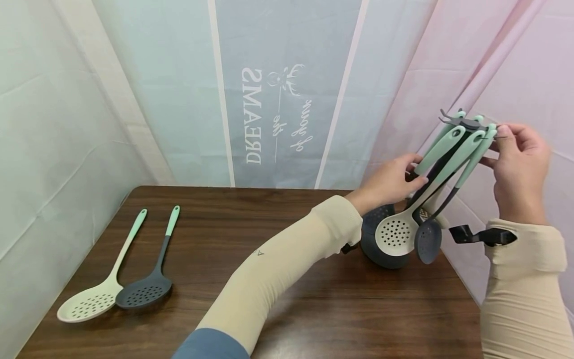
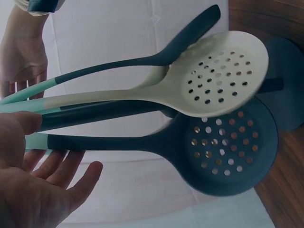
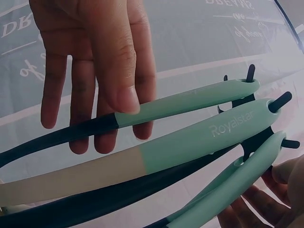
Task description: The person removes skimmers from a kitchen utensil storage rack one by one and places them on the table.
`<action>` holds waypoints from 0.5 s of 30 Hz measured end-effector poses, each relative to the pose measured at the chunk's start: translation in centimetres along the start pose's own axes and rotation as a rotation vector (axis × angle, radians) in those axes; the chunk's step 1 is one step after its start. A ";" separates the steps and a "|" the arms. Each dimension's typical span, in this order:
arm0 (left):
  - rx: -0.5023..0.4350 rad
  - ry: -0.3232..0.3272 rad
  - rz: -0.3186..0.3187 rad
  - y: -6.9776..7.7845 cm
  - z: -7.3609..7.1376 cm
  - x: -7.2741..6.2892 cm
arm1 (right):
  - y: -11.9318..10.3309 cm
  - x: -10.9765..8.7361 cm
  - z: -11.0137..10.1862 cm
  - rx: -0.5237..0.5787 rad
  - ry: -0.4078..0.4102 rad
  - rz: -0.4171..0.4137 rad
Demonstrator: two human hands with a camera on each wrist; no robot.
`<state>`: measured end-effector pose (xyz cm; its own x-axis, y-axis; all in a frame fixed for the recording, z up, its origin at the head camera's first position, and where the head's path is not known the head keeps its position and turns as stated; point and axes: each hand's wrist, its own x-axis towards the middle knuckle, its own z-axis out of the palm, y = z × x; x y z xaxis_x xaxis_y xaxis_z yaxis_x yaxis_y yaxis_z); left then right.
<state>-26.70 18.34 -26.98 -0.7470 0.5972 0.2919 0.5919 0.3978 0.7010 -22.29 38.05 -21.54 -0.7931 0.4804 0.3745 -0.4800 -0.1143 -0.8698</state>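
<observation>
Green-handled utensils hang from a dark hooked rack (image 1: 468, 122) at the table's right end. My left hand (image 1: 394, 179) pinches the handle of a dark slotted skimmer (image 2: 228, 147) between thumb and fingers, near where green meets dark. Beside it hangs a cream slotted skimmer (image 1: 396, 233), its handle end over a hook (image 3: 280, 102). At the top right, my right hand (image 1: 522, 159) pinches the hooked end of another green handle (image 3: 256, 171), which belongs to a dark spoon-like utensil (image 1: 428, 242). Other hanging pieces are partly hidden behind these.
A cream skimmer (image 1: 91, 300) and a dark skimmer (image 1: 145, 291) lie at the left of the brown wooden table (image 1: 215, 239), heads touching or overlapping. The rack's round dark base (image 2: 287, 85) stands on the right. Cloth curtains (image 1: 291, 169) hang behind and at both sides.
</observation>
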 end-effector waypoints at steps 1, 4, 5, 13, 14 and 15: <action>0.009 -0.005 0.000 0.0 0.0 0.0 | 0.0 0.0 0.0 -0.013 0.002 -0.001; 0.022 -0.017 0.006 -0.1 -0.1 -0.1 | 0.1 -0.1 0.1 -0.048 0.009 -0.003; 0.020 -0.018 0.012 -0.1 -0.2 -0.1 | 0.1 -0.1 0.1 -0.055 0.009 -0.004; 0.035 -0.009 0.019 -0.5 -0.2 -0.1 | 0.1 -0.1 0.0 -0.065 0.008 -0.005; 0.039 -0.009 0.014 -0.5 -0.2 -0.1 | 0.1 -0.1 0.0 -0.061 0.008 -0.004; 0.042 -0.007 0.013 -0.5 -0.2 -0.1 | 0.1 -0.1 0.0 -0.057 0.007 -0.005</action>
<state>-27.01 17.96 -27.24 -0.7374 0.6070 0.2963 0.6137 0.4188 0.6693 -22.28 37.94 -21.67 -0.7881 0.4869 0.3765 -0.4615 -0.0628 -0.8849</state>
